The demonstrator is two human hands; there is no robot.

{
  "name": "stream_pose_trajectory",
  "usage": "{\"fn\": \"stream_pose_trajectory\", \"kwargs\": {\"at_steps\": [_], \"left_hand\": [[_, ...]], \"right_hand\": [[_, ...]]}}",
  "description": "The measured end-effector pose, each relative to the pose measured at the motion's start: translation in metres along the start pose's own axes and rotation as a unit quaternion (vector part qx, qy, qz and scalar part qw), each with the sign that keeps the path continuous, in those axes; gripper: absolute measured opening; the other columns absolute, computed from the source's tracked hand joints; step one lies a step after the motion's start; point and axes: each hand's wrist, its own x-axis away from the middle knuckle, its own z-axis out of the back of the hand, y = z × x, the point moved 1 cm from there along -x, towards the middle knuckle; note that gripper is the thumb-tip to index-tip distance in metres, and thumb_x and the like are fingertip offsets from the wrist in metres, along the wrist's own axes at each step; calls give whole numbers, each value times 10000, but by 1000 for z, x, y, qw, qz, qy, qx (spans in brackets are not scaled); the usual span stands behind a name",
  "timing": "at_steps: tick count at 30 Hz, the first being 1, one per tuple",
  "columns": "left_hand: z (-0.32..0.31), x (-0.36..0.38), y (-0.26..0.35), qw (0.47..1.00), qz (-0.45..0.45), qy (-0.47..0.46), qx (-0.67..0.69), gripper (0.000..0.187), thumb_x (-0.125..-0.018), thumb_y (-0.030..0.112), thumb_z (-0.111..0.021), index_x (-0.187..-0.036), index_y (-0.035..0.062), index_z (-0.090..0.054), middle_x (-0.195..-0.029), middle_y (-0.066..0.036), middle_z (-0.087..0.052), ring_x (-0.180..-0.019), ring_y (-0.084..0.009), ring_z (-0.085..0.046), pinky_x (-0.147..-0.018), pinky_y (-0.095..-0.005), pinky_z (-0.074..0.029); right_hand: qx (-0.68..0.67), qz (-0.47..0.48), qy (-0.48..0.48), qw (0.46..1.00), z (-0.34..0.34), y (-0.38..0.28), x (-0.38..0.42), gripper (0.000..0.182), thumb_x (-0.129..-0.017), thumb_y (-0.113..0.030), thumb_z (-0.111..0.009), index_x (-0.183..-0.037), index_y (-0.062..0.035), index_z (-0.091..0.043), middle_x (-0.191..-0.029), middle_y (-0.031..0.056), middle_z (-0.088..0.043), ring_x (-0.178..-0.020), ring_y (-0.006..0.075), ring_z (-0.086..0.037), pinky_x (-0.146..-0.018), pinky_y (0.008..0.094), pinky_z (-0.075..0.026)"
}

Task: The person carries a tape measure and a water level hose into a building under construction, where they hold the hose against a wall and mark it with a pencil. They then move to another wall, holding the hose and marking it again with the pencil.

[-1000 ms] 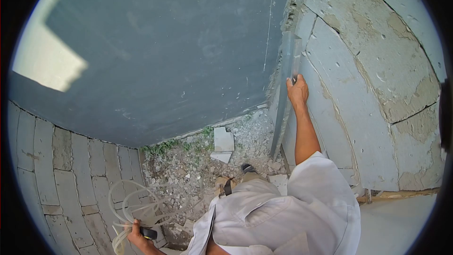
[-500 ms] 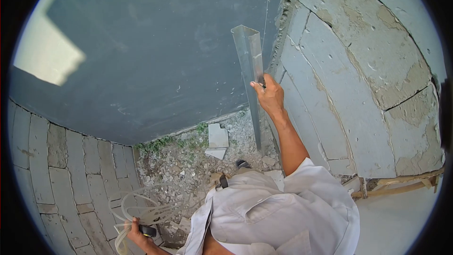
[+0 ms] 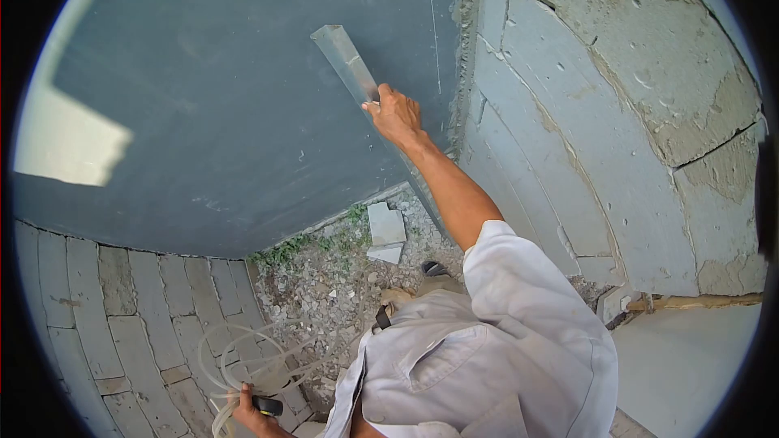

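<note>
My right hand (image 3: 396,116) is closed round a long metal profile (image 3: 345,61) near its upper end. The profile leans to the left in front of the dark grey wall (image 3: 227,97), and its lower part runs down behind my forearm towards the rubble. At the lower left, my left hand (image 3: 250,414) is closed round loops of clear hose (image 3: 230,354). A small black and yellow tool (image 3: 268,405) sits in the same hand.
A rough block wall (image 3: 568,138) rises on the right, another block wall (image 3: 134,316) at the lower left. Broken light slabs (image 3: 386,227) lie on the rubble ground (image 3: 324,284) beside green weeds (image 3: 280,251). A wooden pole (image 3: 698,302) is at the right.
My right hand has moved left with the profile, whose top has tipped left from near upright. The left hand still holds the hose, and the view has shifted slightly.
</note>
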Motion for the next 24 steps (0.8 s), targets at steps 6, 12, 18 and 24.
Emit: {"fn": "stream_pose_trajectory", "kwargs": {"at_steps": [6, 12, 18, 24], "left_hand": [[-16, -1, 7, 999, 5, -10, -37, 290, -873, 132, -750, -1085, -8, -611, -876, -62, -650, -740, -162, -638, -637, -312, -530], [-33, 2, 16, 999, 4, -28, -41, 240, -868, 139, -751, -1017, 16, -609, -871, -59, -638, -720, -158, -623, -626, -306, -525], [-45, 9, 19, 999, 10, -32, -43, 262, -843, 135, -748, -1045, 19, -629, -874, -40, -632, -726, -149, -597, -652, -309, -495], [-55, 3, 13, 998, 6, -55, -41, 197, -863, 92, -725, -1001, 20, -605, -852, -43, -613, -725, -151, -605, -650, -308, -501]], "right_hand": [[-12, 0, 12, 1000, -12, -10, -17, 369, -956, -310, -698, -1032, 41, -615, -918, 272, -714, -865, 435, -726, -781, 535, -556], [-3, 8, 28, 1000, -15, -17, -18, 352, -952, -280, -705, -1052, 47, -618, -912, 263, -706, -829, 408, -737, -755, 507, -575], [7, -18, 63, 998, -17, 6, -9, 377, -957, -321, -707, -1087, 16, -597, -955, 255, -685, -800, 392, -740, -706, 482, -596], [4, -38, 21, 999, -13, 13, -16, 461, -964, -369, -702, -1184, 15, -573, -1000, 252, -670, -839, 393, -738, -715, 477, -600]]}}
